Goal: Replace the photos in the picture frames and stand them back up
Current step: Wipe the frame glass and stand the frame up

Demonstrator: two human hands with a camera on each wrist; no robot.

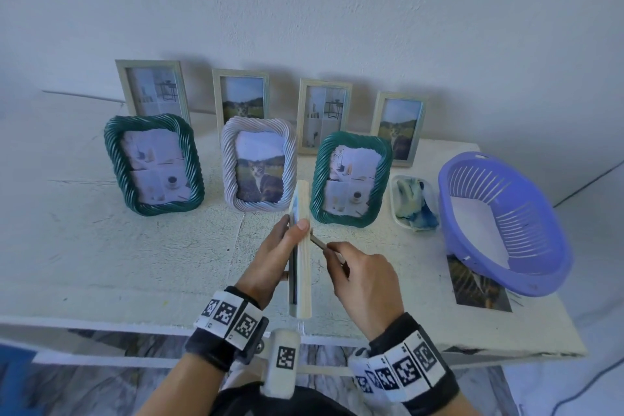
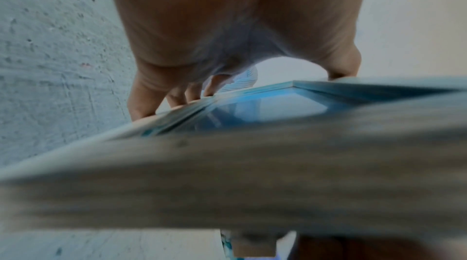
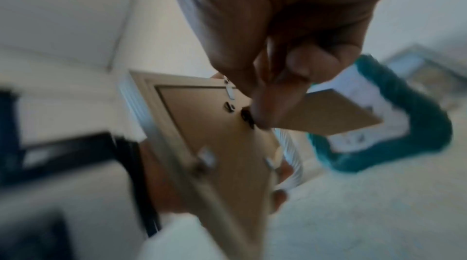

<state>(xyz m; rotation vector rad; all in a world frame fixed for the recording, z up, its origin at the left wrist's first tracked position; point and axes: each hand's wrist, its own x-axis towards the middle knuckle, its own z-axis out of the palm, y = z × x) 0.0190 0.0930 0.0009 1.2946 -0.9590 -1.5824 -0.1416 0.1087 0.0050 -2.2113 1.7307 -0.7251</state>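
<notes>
A light wooden picture frame (image 1: 301, 246) is held edge-on above the white table (image 1: 101, 246). My left hand (image 1: 275, 253) grips it, thumb on the upper edge and fingers on the glass side (image 2: 265, 108). My right hand (image 1: 358, 275) pinches the brown stand flap (image 3: 328, 112) on the frame's cardboard back (image 3: 215, 128), which carries metal turn clips. Upright at the back stand several frames, among them a green rope frame (image 1: 153, 165), a white rope frame with a cat photo (image 1: 259, 167) and another green one (image 1: 351, 179).
A purple plastic basket (image 1: 503, 223) sits at the right, over a loose cat photo (image 1: 479, 284). A small clear tub with a blue-white cloth (image 1: 415, 203) lies beside it. The table's front edge is just under my wrists.
</notes>
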